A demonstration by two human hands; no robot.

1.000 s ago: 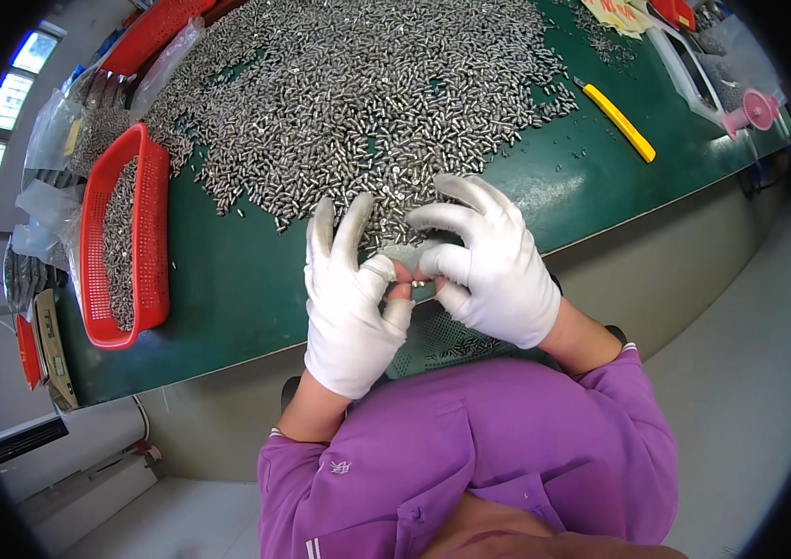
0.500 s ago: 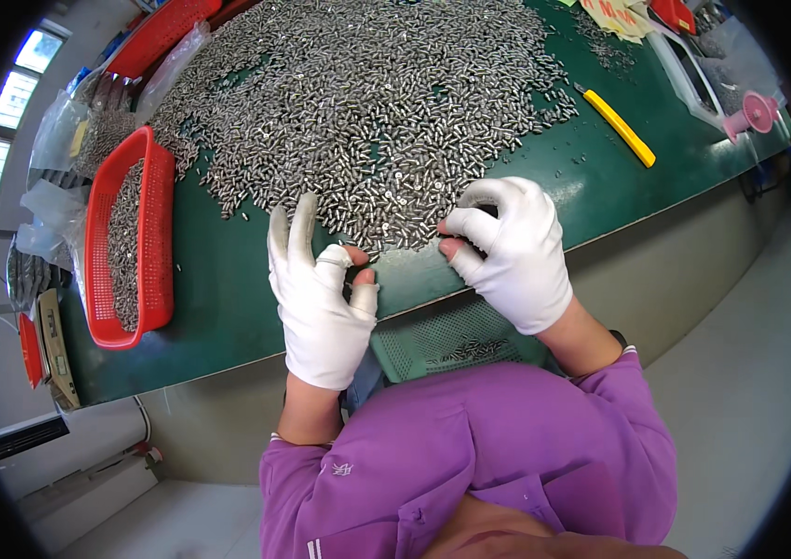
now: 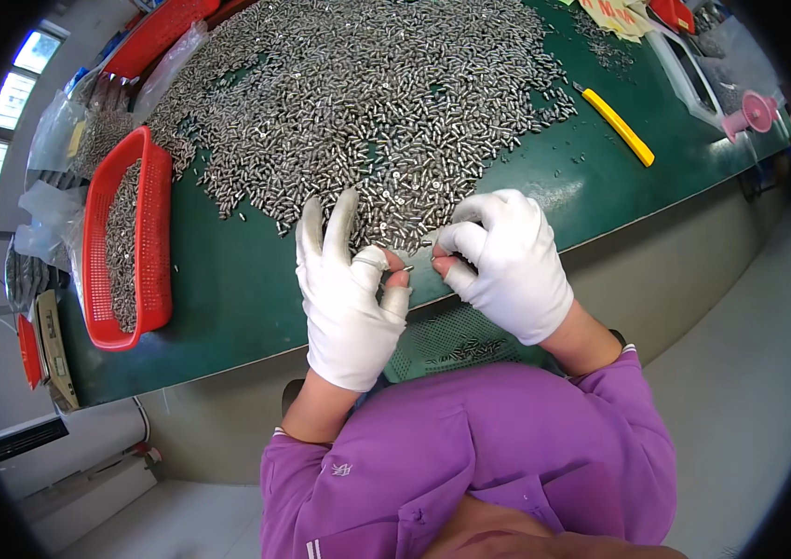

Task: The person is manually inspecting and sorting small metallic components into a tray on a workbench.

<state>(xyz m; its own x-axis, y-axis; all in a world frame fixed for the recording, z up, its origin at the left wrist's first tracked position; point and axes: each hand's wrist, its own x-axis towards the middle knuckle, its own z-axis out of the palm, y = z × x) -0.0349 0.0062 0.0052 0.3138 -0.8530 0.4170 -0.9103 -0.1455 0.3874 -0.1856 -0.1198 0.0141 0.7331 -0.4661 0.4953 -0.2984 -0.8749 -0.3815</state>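
Head view: I record the left hand (image 3: pixel 349 303) pinching a small metal pin (image 3: pixel 409 268) over the bench (image 3: pixel 228 303), its long axis pointing roughly toward the right hand (image 3: pixel 516 270), just beside it, whose fingers (image 3: pixel 443 265) nearly meet; their hold I cannot tell

Yellow cutter (image 3: pixel 619 127) on green tabletop (image 3: pixel 228 289); pink spool-shaped object (image 3: pixel 759 111) farther right.

Basket (image 3: pixel 155 247) L of pcs pile (image 3: pixel 367 116), cutter (image 3: pixel 617 126) R.

Workshop, with small metal parts (image 3: pixel 432 121) across a green table (image 3: pixel 228 307)
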